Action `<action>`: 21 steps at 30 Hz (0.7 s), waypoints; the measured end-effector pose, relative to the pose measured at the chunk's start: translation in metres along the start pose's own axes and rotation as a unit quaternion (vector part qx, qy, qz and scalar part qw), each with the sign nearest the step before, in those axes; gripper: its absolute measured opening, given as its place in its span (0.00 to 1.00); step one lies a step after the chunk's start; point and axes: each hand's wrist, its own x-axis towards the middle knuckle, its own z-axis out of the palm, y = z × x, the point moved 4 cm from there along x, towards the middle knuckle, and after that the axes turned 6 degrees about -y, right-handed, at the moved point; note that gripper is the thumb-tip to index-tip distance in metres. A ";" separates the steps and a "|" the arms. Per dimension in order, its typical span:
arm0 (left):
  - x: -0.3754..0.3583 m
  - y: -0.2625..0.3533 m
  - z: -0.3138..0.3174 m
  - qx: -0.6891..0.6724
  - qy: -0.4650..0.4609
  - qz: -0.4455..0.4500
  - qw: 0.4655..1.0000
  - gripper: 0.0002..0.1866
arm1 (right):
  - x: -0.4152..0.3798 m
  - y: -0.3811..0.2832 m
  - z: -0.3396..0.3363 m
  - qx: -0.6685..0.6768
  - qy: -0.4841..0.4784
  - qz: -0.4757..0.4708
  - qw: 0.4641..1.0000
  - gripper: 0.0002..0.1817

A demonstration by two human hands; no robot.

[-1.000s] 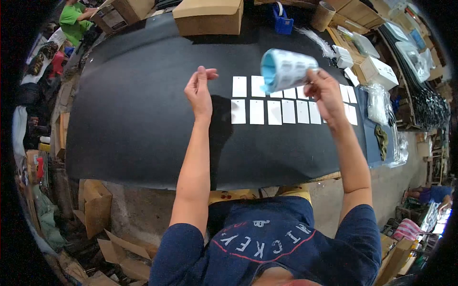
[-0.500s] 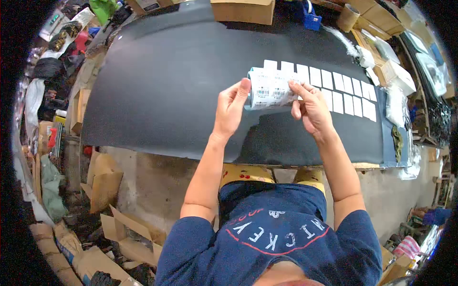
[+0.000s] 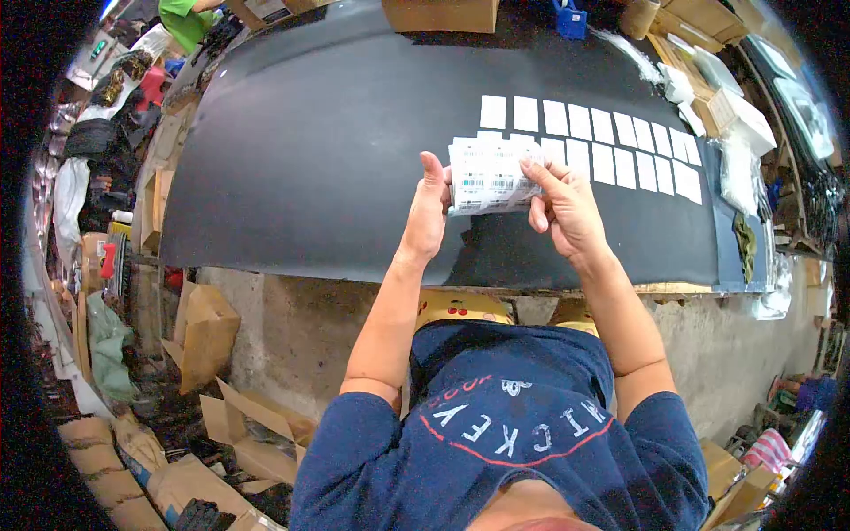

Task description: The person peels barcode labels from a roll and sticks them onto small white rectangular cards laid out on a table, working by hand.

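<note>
A sheet of white barcode labels (image 3: 487,181), printed in rows, is held up over the black table. My right hand (image 3: 567,203) pinches its right edge between thumb and fingers. At the sheet's left edge is my left hand (image 3: 427,212), its thumb raised and apart from the paper; its other fingers are mostly hidden behind the sheet. Beyond the sheet, white cards (image 3: 553,118) lie in two rows on the table, and the sheet covers part of the nearer row.
The black tabletop (image 3: 310,159) stretches to the left. At its far side stand a cardboard box (image 3: 440,16) and a blue plastic holder (image 3: 571,22). Clear plastic bags (image 3: 737,186) lie along the right edge. Open cartons (image 3: 252,429) sit on the floor. A person in green (image 3: 184,22) is at far left.
My left thumb has lifted off the sheet's left edge. Both hands and the sheet have shifted slightly left and lower, uncovering more cards. The person in green shows more.
</note>
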 end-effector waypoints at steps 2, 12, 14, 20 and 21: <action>0.000 0.000 0.004 -0.003 -0.011 -0.006 1.000 0.41 | -0.005 -0.001 -0.001 0.002 0.016 -0.001 1.000 0.12; -0.007 -0.004 0.016 0.054 0.055 0.032 0.997 0.12 | -0.034 -0.010 -0.022 -0.153 0.086 -0.096 0.980 0.22; -0.007 -0.007 0.017 0.035 0.077 0.020 0.996 0.12 | -0.039 -0.004 -0.032 -0.186 0.110 -0.139 0.966 0.22; -0.005 -0.019 0.021 0.010 0.103 -0.001 0.995 0.17 | -0.047 0.030 -0.033 -0.305 0.080 -0.142 0.938 0.12; -0.004 -0.021 0.019 0.004 0.108 -0.014 0.994 0.18 | -0.046 0.030 -0.034 -0.305 0.080 -0.141 0.939 0.12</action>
